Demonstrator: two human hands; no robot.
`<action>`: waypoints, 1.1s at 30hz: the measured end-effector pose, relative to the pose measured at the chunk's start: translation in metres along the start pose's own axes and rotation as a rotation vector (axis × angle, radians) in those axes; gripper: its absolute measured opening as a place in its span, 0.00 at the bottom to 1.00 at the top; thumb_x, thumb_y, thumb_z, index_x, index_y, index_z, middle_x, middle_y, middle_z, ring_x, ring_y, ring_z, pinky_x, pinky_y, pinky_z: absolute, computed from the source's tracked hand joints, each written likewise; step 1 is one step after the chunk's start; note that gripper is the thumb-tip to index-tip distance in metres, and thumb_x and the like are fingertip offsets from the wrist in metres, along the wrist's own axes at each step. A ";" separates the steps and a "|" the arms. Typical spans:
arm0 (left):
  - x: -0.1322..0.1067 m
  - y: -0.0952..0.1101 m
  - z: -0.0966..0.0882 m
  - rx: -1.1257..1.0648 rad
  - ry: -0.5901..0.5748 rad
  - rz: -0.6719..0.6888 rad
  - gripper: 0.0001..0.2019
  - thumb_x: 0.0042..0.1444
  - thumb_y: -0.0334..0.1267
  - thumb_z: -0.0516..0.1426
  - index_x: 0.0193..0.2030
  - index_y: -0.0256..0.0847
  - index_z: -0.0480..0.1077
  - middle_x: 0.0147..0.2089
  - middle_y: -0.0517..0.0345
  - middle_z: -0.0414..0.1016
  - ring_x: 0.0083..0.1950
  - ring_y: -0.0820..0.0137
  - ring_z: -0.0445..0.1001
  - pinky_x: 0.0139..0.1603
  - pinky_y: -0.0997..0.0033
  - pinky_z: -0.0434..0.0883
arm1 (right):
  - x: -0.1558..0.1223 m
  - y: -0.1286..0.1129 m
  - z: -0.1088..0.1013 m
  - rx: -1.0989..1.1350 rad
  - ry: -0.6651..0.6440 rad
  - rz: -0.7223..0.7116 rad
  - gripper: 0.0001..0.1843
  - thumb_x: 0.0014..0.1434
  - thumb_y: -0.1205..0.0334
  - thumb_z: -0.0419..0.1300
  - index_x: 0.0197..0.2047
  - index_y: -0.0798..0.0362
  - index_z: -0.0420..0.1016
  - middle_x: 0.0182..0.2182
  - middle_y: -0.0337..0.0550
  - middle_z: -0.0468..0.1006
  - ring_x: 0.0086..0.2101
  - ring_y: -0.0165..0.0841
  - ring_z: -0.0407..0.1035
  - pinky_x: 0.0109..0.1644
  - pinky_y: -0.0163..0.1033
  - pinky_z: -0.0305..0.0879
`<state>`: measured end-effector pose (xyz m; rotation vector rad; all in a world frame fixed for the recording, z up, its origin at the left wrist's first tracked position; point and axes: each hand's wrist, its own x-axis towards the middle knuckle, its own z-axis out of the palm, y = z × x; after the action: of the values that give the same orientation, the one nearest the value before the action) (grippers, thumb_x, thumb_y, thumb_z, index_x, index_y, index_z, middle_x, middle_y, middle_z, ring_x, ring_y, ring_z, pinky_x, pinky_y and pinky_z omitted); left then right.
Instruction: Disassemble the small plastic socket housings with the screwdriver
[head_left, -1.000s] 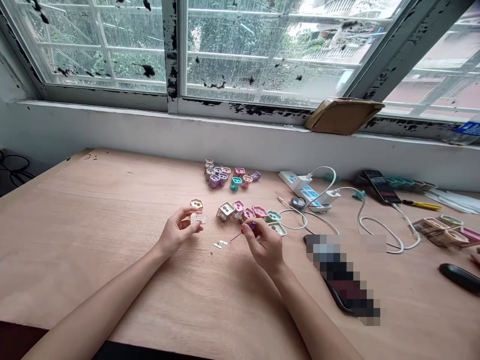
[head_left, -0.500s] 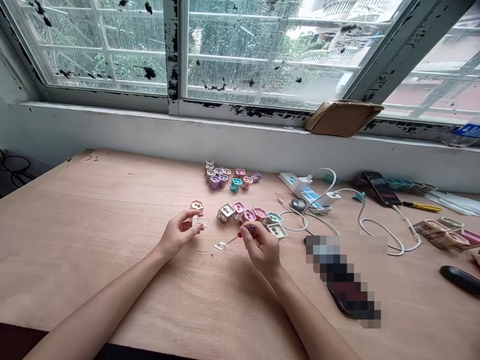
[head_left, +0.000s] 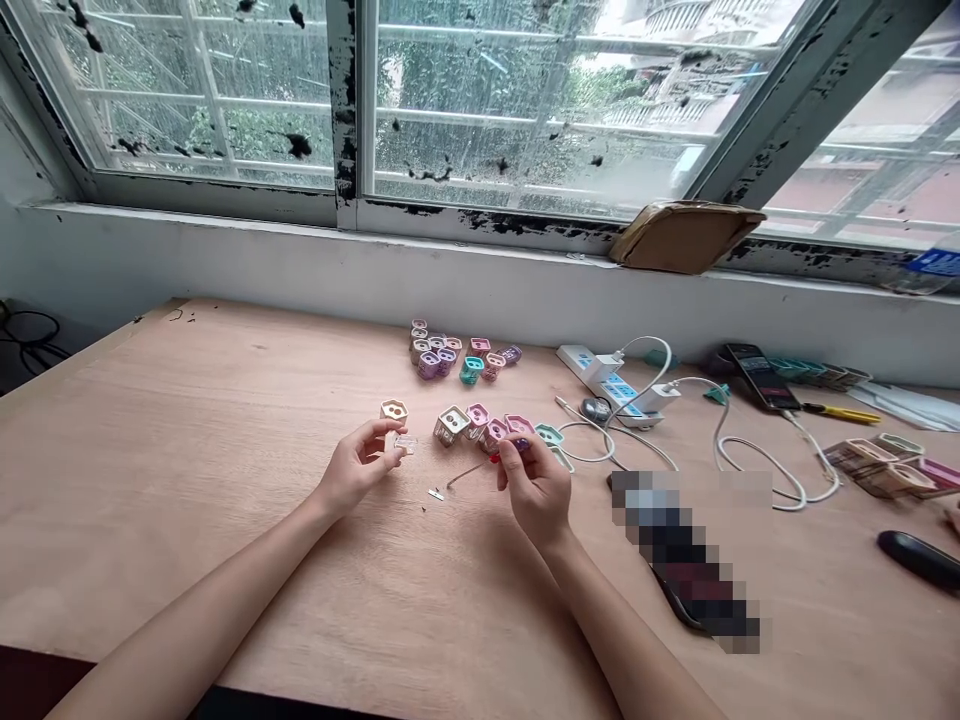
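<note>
Screwdriver (head_left: 495, 459) is being gripped by fingers of the right hand (head_left: 538, 490), its tip pointing down beside a metal strip (head_left: 436, 494). The left hand (head_left: 352, 470) is pinching a clear piece (head_left: 406, 443) between the front and back edges of the desk (head_left: 225, 420). A light, steady tip is looking advisable.

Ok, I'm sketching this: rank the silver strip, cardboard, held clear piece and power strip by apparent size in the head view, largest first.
1. Cardboard
2. Power strip
3. Clear piece, partly hidden
4. Silver strip
</note>
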<state>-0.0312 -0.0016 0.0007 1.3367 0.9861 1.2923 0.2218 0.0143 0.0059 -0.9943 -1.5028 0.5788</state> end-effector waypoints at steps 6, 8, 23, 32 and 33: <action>0.000 0.001 0.001 -0.003 -0.001 -0.007 0.18 0.56 0.45 0.65 0.52 0.41 0.74 0.56 0.49 0.75 0.47 0.66 0.77 0.46 0.68 0.77 | 0.002 0.005 0.000 0.052 0.058 0.036 0.20 0.66 0.43 0.60 0.34 0.52 0.70 0.20 0.34 0.68 0.17 0.29 0.64 0.19 0.34 0.63; 0.000 0.001 0.001 -0.003 -0.003 -0.011 0.18 0.56 0.45 0.65 0.51 0.40 0.74 0.55 0.49 0.75 0.46 0.66 0.76 0.46 0.68 0.77 | 0.002 0.004 0.000 0.057 0.058 0.031 0.20 0.67 0.43 0.60 0.34 0.52 0.71 0.21 0.35 0.69 0.17 0.29 0.64 0.19 0.34 0.63; -0.001 -0.001 0.000 0.006 -0.010 -0.014 0.19 0.56 0.46 0.65 0.52 0.40 0.74 0.56 0.48 0.75 0.45 0.67 0.77 0.46 0.68 0.77 | -0.003 0.007 -0.001 -0.085 -0.084 -0.020 0.20 0.69 0.48 0.58 0.29 0.51 0.67 0.20 0.35 0.66 0.19 0.28 0.58 0.22 0.34 0.55; -0.003 0.000 0.004 0.004 -0.050 -0.029 0.20 0.57 0.46 0.65 0.53 0.40 0.73 0.57 0.47 0.75 0.44 0.67 0.78 0.45 0.68 0.77 | -0.002 0.008 0.000 -0.032 -0.078 0.058 0.21 0.68 0.46 0.59 0.29 0.51 0.68 0.17 0.33 0.64 0.17 0.28 0.57 0.21 0.34 0.52; -0.003 -0.001 0.004 0.004 -0.051 -0.030 0.20 0.57 0.46 0.65 0.53 0.40 0.73 0.56 0.47 0.75 0.44 0.67 0.78 0.45 0.68 0.77 | -0.002 0.007 0.001 -0.006 -0.089 0.082 0.21 0.68 0.46 0.59 0.29 0.51 0.68 0.17 0.33 0.64 0.17 0.28 0.57 0.21 0.34 0.53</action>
<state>-0.0274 -0.0048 -0.0002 1.3466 0.9704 1.2293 0.2226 0.0165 -0.0016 -1.0502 -1.5483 0.6845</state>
